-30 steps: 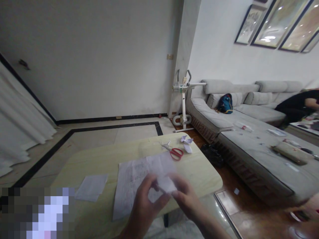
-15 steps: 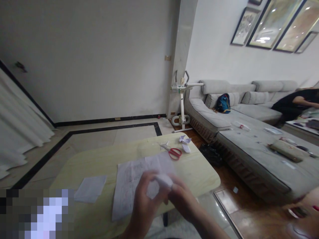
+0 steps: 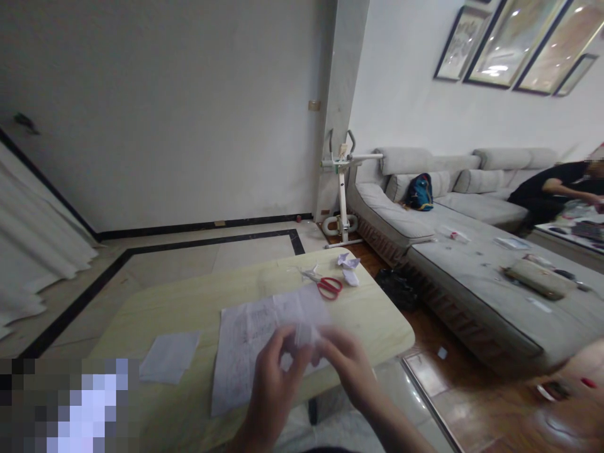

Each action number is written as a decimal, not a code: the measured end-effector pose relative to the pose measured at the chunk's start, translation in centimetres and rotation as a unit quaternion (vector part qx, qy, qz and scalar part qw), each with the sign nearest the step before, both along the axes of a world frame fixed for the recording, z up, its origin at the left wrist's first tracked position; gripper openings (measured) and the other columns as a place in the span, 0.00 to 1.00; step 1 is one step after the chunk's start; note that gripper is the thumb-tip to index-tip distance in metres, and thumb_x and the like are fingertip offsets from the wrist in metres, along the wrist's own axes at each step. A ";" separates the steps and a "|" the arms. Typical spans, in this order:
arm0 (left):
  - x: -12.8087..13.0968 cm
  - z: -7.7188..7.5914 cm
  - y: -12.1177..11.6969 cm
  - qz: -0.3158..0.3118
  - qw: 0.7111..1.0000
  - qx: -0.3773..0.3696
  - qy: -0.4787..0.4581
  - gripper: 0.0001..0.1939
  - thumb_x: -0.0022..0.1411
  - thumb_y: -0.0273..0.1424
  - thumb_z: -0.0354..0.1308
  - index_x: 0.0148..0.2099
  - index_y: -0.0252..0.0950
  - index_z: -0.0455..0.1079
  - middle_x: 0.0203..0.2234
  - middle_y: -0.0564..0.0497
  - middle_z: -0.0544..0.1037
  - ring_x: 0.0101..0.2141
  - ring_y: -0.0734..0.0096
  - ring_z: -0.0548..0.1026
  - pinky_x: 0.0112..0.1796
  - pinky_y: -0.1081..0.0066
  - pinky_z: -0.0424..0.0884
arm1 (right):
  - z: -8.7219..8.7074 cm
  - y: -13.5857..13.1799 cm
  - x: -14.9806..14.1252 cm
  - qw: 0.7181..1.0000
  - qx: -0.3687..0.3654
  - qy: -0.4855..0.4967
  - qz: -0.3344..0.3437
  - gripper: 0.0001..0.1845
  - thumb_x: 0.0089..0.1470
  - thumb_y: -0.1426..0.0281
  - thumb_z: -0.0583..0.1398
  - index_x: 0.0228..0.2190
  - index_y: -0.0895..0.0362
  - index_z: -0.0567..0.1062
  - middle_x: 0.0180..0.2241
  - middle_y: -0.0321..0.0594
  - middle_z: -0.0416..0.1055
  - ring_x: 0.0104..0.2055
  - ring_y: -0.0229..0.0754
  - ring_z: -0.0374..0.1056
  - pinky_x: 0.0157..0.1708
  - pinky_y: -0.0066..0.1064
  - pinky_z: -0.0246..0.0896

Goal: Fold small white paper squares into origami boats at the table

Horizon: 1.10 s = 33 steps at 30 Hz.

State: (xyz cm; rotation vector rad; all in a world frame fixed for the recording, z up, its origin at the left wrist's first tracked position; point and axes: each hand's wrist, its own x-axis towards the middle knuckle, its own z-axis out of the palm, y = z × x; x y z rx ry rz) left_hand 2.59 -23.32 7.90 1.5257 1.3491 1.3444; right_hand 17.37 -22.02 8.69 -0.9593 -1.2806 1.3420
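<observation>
A small white paper (image 3: 306, 335) is being pinched between the thumbs and fingertips of the left hand (image 3: 278, 371) and the right hand (image 3: 343, 357), both hands being curled inward around it; it is being held over the right part of a large printed sheet (image 3: 250, 327), which is being supported by the desk (image 3: 377, 321); whether the sheet is being touched by the fingers cannot be told. The paper's details are being masked by fingers and blur; since so little of it is being left exposed, it could be bent askew unnoticed, or torn if it is being pulled unevenly from its two sides. The sheet is being held down by nothing visible, so it could be dragged or creased by a low wrist; near its far edge, red-handled scissors (image 3: 329, 288) are being left beside paper scraps (image 3: 349, 262), and could be knocked by a forward sweep; at the left, a loose white paper (image 3: 170, 357) is being left unpinned and could be shifted by a forearm or a draught.
</observation>
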 end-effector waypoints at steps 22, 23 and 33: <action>-0.3 0.1 -1.1 -0.018 0.979 0.158 0.128 0.10 0.61 0.28 0.57 0.46 0.41 0.66 0.42 0.47 0.75 0.43 0.65 0.75 0.37 0.71 0.74 | 0.3 -0.6 0.4 0.999 -0.009 0.003 -0.036 0.13 0.50 0.61 0.64 0.35 0.57 0.79 0.23 0.37 0.72 0.26 0.40 0.68 0.30 0.31 0.65; -0.3 0.0 -1.1 -0.018 0.979 0.155 0.128 0.11 0.62 0.28 0.56 0.47 0.41 0.66 0.43 0.47 0.75 0.44 0.64 0.75 0.37 0.71 0.74 | 0.3 -0.7 0.3 0.999 -0.009 0.006 -0.039 0.14 0.50 0.61 0.64 0.35 0.57 0.78 0.23 0.37 0.72 0.26 0.39 0.68 0.30 0.30 0.65; -0.2 0.0 -1.4 -0.005 0.960 0.227 0.161 0.14 0.60 0.25 0.58 0.49 0.41 0.65 0.43 0.46 0.75 0.45 0.63 0.74 0.45 0.64 0.73 | 1.7 -1.1 0.6 0.999 -0.011 -0.023 -0.022 0.14 0.55 0.62 0.60 0.31 0.59 0.81 0.21 0.38 0.71 0.27 0.41 0.68 0.31 0.30 0.64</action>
